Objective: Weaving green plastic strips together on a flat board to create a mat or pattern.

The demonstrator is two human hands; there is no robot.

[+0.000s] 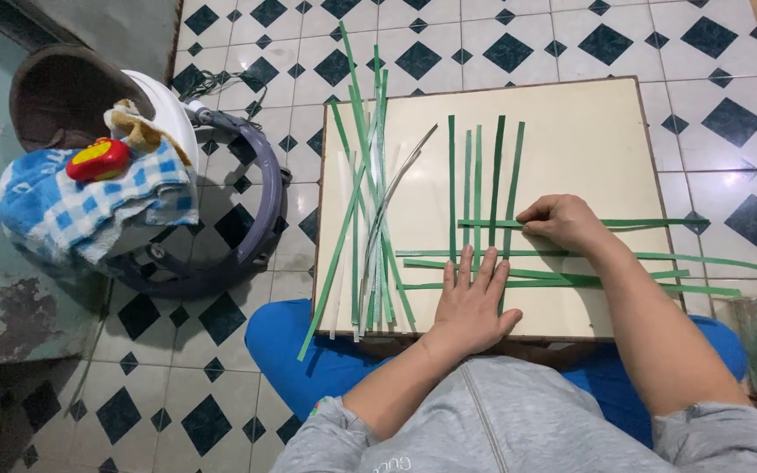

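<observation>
Green strips (484, 188) lie crossed on the tabletop (571, 123). Our left hand (473, 302) presses flat and open on them. Our right hand (562, 223) pinches a far horizontal strip (650, 223).

No packages, labels, signs or screens show anywhere here, neither on the table nor on the floor around it.
</observation>
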